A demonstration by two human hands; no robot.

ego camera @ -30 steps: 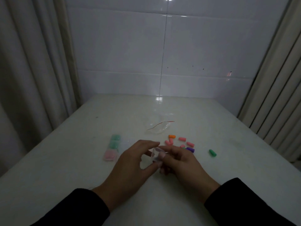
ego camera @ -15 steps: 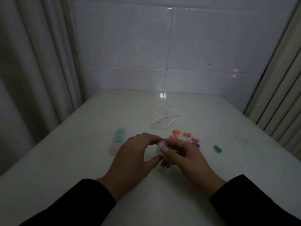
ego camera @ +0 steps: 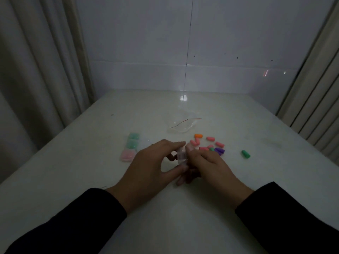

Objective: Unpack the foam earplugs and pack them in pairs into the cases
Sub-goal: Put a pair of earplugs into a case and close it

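Orange earplug (ego camera: pixel 198 135), purple earplug (ego camera: pixel 219 150), green earplug (ego camera: pixel 245 154), black sleeves (ego camera: pixel 289 217)

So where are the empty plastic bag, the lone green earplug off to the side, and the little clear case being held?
Plastic bag (ego camera: pixel 180 127), head view, its crumpled clear middle.
Green earplug (ego camera: pixel 245 154), head view, mid-body.
Clear case (ego camera: pixel 181 157), head view, the face showing between both hands.

Both arms reach forward in black sleeves, and the two hands meet in the middle, low over the table. The left hand (ego camera: pixel 150 162) has its thumb and fingers bent in a pinch (the thumb sits underneath). The right hand (ego camera: pixel 207 165) curls its fingers too, with its fingertips right up against the left ones.
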